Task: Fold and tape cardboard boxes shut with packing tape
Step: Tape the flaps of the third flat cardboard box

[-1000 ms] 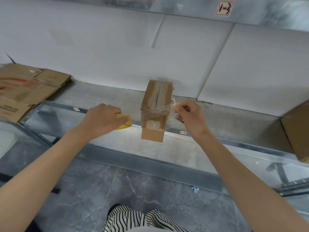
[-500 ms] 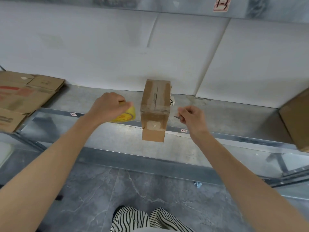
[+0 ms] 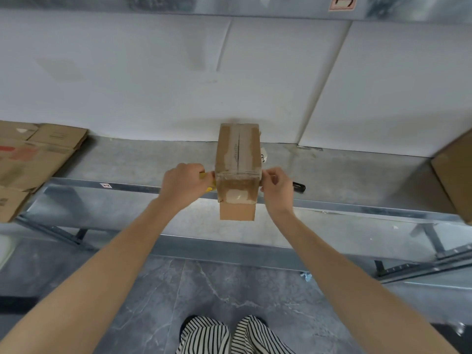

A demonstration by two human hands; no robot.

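A small cardboard box lies on the metal shelf, its near end sticking out over the front rail. Clear tape shines along its top seam and down the front face. My left hand grips a yellow tape roll against the box's left side; the hand hides most of the roll. My right hand is at the box's upper right corner, with thumb and curled fingers pinching its edge. A small black cutter lies on the shelf just right of that hand.
Flattened cardboard boxes are piled on the shelf at the left. A larger brown box stands at the right edge. White wall panels close off the back. My striped slippers are on the grey tile floor below.
Both hands have closed in on the box's sides. The left brought the tape roll against the box. The right let go of the cutter, which now lies on the shelf.
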